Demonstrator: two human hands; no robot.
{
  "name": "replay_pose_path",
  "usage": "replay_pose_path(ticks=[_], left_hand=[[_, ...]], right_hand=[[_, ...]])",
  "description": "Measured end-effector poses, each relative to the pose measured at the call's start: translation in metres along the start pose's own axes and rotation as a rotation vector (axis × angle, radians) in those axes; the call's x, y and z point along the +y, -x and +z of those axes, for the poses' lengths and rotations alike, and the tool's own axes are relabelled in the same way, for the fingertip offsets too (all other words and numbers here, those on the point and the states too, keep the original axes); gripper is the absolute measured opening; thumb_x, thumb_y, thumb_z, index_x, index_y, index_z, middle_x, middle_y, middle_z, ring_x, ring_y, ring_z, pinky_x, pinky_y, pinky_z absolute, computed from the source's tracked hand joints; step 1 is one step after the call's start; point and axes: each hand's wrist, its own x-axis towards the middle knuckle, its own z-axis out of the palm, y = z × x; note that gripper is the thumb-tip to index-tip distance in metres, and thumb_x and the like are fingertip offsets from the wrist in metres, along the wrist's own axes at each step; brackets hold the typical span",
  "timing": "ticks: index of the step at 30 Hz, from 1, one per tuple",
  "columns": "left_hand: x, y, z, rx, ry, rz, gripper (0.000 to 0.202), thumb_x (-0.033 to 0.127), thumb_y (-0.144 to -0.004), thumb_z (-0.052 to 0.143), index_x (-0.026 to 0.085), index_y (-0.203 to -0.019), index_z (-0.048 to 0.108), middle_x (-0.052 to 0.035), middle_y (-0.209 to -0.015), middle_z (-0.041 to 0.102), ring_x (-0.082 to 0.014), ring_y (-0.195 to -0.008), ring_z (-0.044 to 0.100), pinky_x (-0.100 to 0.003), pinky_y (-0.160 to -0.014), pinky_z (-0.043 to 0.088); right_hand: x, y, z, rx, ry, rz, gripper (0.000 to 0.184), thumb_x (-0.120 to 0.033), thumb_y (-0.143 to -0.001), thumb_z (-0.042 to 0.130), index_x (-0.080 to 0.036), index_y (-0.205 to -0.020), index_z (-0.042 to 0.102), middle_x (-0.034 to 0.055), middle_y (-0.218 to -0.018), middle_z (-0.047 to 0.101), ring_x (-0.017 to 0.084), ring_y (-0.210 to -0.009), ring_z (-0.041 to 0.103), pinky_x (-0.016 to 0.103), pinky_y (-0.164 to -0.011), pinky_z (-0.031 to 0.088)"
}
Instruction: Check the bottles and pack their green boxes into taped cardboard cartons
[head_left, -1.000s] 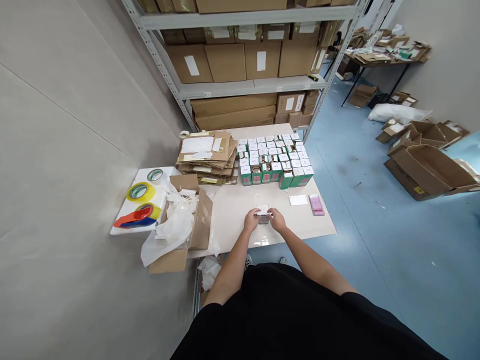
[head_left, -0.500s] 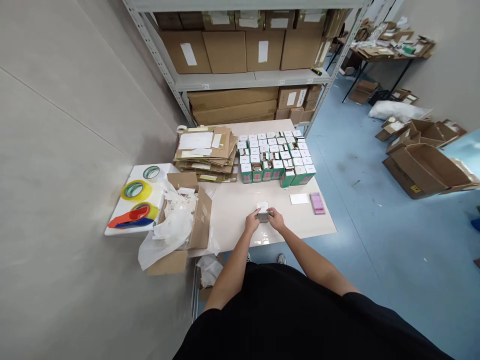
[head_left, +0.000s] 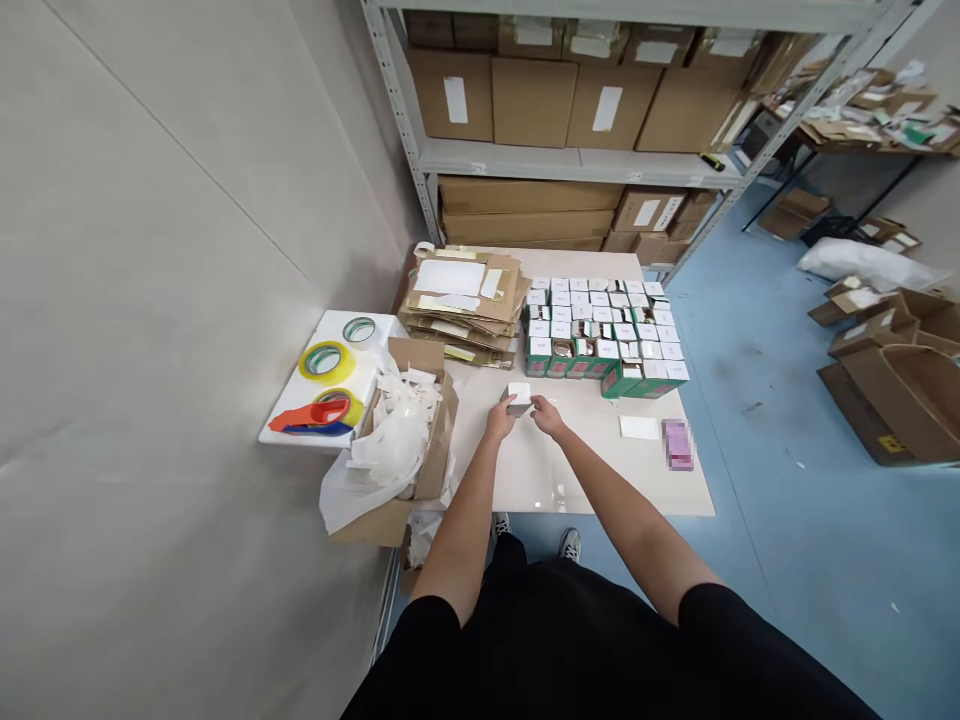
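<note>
My left hand (head_left: 500, 417) is closed round a small box with a white top (head_left: 518, 394), held just above the white table (head_left: 592, 480). My right hand (head_left: 546, 414) pinches at the same box from the right side. Just beyond them stands a block of several small green boxes with white tops (head_left: 600, 330), some with open lids. A white card (head_left: 639, 427) and a pink object (head_left: 678, 444) lie to the right of my hands.
A stack of flattened cardboard (head_left: 461, 300) sits at the table's back left. An open carton of white plastic bags (head_left: 397, 440) stands at the left, beside a white tray with tape rolls (head_left: 326, 365). Shelving with brown cartons (head_left: 570, 100) rises behind. Open cartons (head_left: 892, 380) lie on the blue floor.
Both hands have carried the small box forward and left, closer to the green boxes. The camera has swung to the left, shifting the table rightward in view.
</note>
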Motion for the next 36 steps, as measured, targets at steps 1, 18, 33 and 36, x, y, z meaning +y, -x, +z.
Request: replay_pose_path(ticks=[1,18,33,36], left_hand=[[-0.003,-0.004,-0.004,0.002,-0.021,-0.012,0.075,0.004,-0.074,0.066,0.022,-0.147,0.061,-0.0108,-0.142,0.067,-0.0271,-0.130,0.063,-0.041,-0.112,0.050],[0.017,0.023,0.003,0.365,-0.070,0.311,0.062,0.010,-0.084,0.054,0.023,-0.144,0.058,-0.0107,-0.149,0.058,-0.0257,-0.141,0.053,-0.043,-0.118,0.045],[0.079,0.111,0.080,0.315,-0.282,0.427,0.058,0.026,-0.092,0.058,0.026,-0.149,0.054,-0.0101,-0.154,0.054,-0.0258,-0.146,0.047,-0.046,-0.122,0.038],[0.070,0.124,0.076,0.322,-0.272,0.397,0.058,0.025,-0.090,0.061,0.025,-0.148,0.055,-0.0112,-0.153,0.054,-0.0262,-0.146,0.047,-0.046,-0.122,0.038]], right_hand=[[-0.002,-0.005,0.004,-0.021,0.020,-0.004,0.062,-0.008,-0.071,0.053,-0.026,-0.128,0.066,0.0032,-0.128,0.073,0.024,-0.125,0.065,0.040,-0.108,0.051],[0.003,0.048,-0.029,0.206,-0.041,-0.294,0.068,-0.023,-0.086,0.054,-0.029,-0.153,0.048,0.0081,-0.152,0.056,0.027,-0.125,0.064,0.049,-0.107,0.054],[0.040,0.130,-0.118,0.295,-0.133,-0.403,0.062,-0.030,-0.088,0.054,-0.029,-0.149,0.052,0.0108,-0.145,0.062,0.030,-0.128,0.063,0.051,-0.100,0.058],[0.045,0.136,-0.112,0.254,-0.134,-0.398,0.063,-0.030,-0.087,0.054,-0.028,-0.149,0.051,0.0108,-0.147,0.061,0.030,-0.127,0.064,0.051,-0.099,0.058]])
